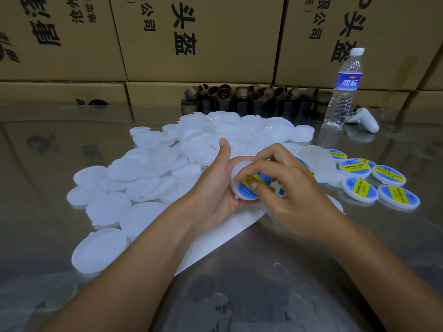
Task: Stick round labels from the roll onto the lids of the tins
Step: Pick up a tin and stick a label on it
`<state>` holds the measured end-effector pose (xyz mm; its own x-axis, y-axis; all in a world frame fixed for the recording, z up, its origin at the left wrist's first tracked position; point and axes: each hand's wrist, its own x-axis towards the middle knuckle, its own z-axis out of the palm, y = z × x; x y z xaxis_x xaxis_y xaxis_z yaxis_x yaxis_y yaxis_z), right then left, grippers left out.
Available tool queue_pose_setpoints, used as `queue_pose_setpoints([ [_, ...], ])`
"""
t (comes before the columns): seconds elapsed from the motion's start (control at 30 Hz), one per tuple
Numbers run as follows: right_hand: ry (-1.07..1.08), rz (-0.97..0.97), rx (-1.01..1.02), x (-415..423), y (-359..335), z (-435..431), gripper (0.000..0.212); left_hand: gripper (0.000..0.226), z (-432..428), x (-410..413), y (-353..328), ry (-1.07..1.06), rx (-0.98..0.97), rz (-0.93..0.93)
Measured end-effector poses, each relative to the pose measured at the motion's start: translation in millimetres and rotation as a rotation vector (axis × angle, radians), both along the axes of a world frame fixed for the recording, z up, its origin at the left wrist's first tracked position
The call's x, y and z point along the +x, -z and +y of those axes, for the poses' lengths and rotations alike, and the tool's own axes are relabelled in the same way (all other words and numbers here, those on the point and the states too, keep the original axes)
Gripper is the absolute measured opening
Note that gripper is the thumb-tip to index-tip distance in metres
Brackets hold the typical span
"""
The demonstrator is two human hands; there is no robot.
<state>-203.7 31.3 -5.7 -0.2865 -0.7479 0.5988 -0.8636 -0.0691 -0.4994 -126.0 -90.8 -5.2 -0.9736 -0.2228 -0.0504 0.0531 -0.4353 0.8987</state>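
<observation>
1. Left hand (215, 188) gripped one lid (239, 170) above the counter (263, 295), down-left of the water bottle (342, 92). The lid's face was tilted up at the wearer, probably to centre the label by eye.
2. Right hand (294, 188) had curled fingertips on the label (249, 186); pinch or press, couldn't tell.
3. The lid was round, so no long axis. The label's yellow band ran left-right, rising slightly to the right.
4. Labelled lids (374, 180) lay below the bottle and blank lids (148, 178) to its left, likely a done/to-do split.

Six labelled lids (388, 174) lie loose and a seventh lid (248, 188) is held. Plain lids (143, 180) number several dozen, too heaped to count exactly. There are roughly twenty brown cores (239, 99), one bottle (342, 87), one controller (363, 118) and one white sheet (215, 238).
</observation>
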Motion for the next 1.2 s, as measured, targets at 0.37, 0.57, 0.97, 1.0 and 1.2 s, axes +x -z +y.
queue_pose_setpoints([
  [0.37,-0.007,0.014,-0.003,-0.3,0.0,-0.1,0.031,0.082,0.4,0.0,0.7,0.006,-0.002,-0.001],
  [0.57,0.004,0.016,-0.008,-0.2,-0.5,0.4,0.032,0.083,1.2,0.1,0.4,-0.009,0.015,0.000],
  [0.97,0.013,0.032,0.003,-2.7,-0.2,0.7,0.056,0.084,2.7,0.9,-0.5,0.033,0.082,0.021],
  [1.0,0.015,0.015,-0.002,-2.8,0.0,0.3,0.059,0.084,2.4,1.1,-0.8,0.040,0.075,0.025],
  [1.2,0.122,-0.040,-0.053,-4.8,0.6,-0.1,0.063,0.078,2.0,-0.5,0.1,0.008,0.103,0.005],
])
